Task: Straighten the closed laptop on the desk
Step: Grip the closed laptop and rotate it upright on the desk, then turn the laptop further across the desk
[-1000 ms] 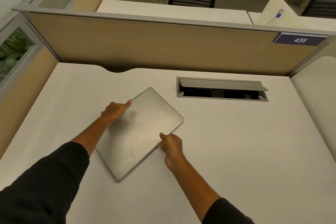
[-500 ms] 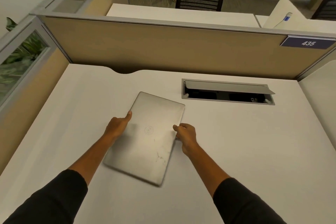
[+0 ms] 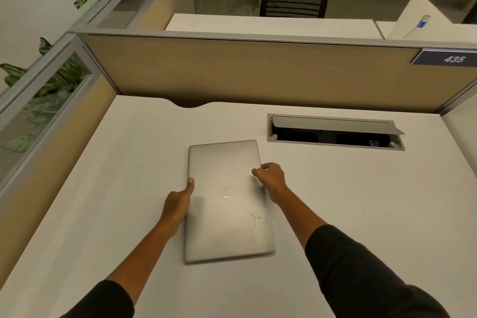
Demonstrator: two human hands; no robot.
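Silver and matte, the closed slim metal laptop (image 3: 227, 201) lies flat on the white desk (image 3: 348, 201), near its middle, short edges facing the beige partition (image 3: 258, 72) and the person. Its long sides run nearly square to the desk's back edge, so I'd judge the straightening all but done, with perhaps a slight nudge left.

The left hand (image 3: 178, 205) presses along the left long edge, thumb laid on the lid's rim, fingers apparently curled under or against the side. The right hand (image 3: 271, 179) is loosely curled at the right long edge, fingertips (image 3: 255, 171) touching the lid's border; whether it truly grips or only steadies, I cannot tell.

This slab looks stiff and moderately heavy, unlikely to flex. Its brushed lid, already scuffed near the lower right, seems smooth enough to slide readily on the laminate, so pushing from opposite long edges should turn it without lifting. Holding at the edges rather than pressing the lid's centre looks kinder to the screen beneath.

Behind and to the right, well apart from the laptop, a grey recessed cable box (image 3: 335, 131) sits in the desktop with its flap propped open; inside is dark, with sockets or plugs faintly visible, too dim to name.
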